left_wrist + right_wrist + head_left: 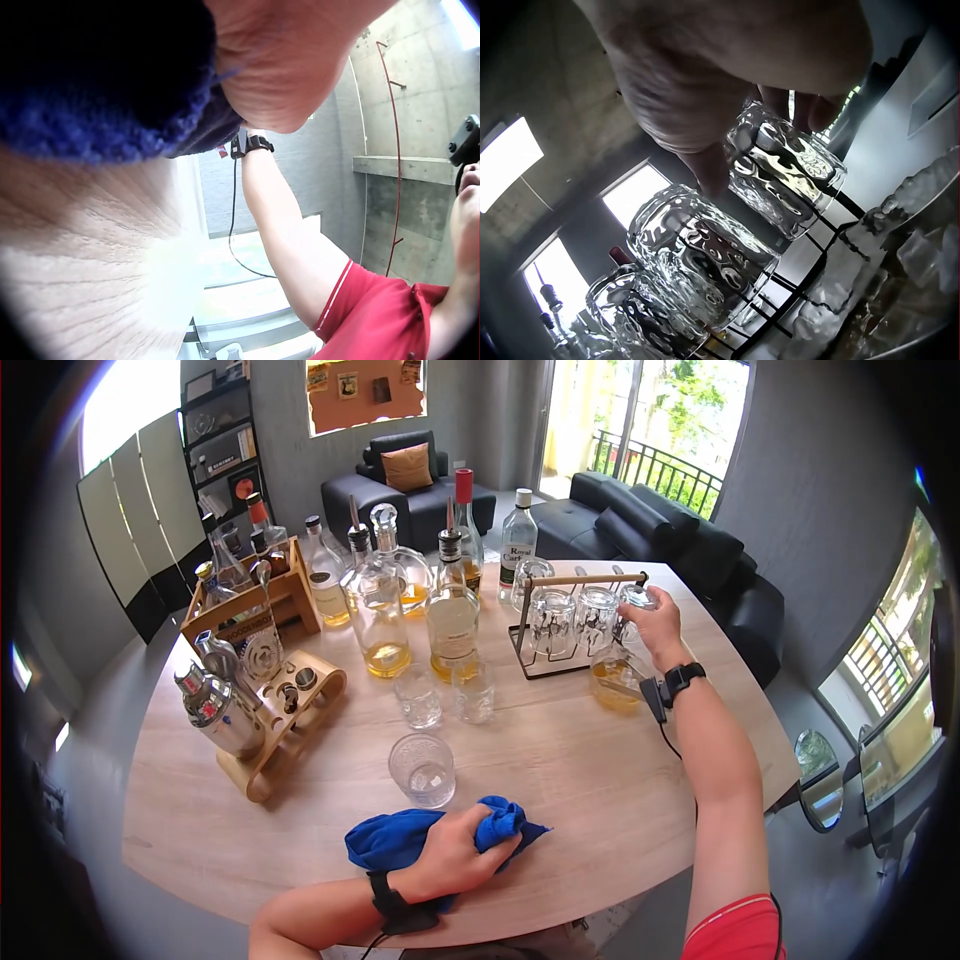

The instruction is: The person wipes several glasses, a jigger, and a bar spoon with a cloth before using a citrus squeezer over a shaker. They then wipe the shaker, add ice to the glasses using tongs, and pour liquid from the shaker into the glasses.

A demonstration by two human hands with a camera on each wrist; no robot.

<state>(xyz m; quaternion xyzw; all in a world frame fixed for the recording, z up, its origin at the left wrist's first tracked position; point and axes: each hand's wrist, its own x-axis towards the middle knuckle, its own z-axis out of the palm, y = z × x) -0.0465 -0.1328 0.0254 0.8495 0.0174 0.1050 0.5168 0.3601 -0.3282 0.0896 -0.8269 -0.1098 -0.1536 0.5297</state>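
My left hand (463,852) grips a bunched blue cloth (395,840) at the table's near edge. In the left wrist view the cloth (97,127) fills the upper left, below the palm. At the right end of a wire glass rack (585,578) with a wooden handle, my right hand (655,622) holds a clear drinking glass (637,598) by its upturned base. The right wrist view shows thumb and fingers around that patterned glass (787,176), low in the rack. Beside it, other upturned glasses (705,255) stand in the wire frame.
An ice-filled vessel with amber liquid (615,685) stands right below my right hand. Clear tumblers (422,770) are mid-table, before several liquor bottles (380,625). To the left are a cocktail shaker (215,705), a bamboo stand (262,775) and a wooden bottle crate (290,595).
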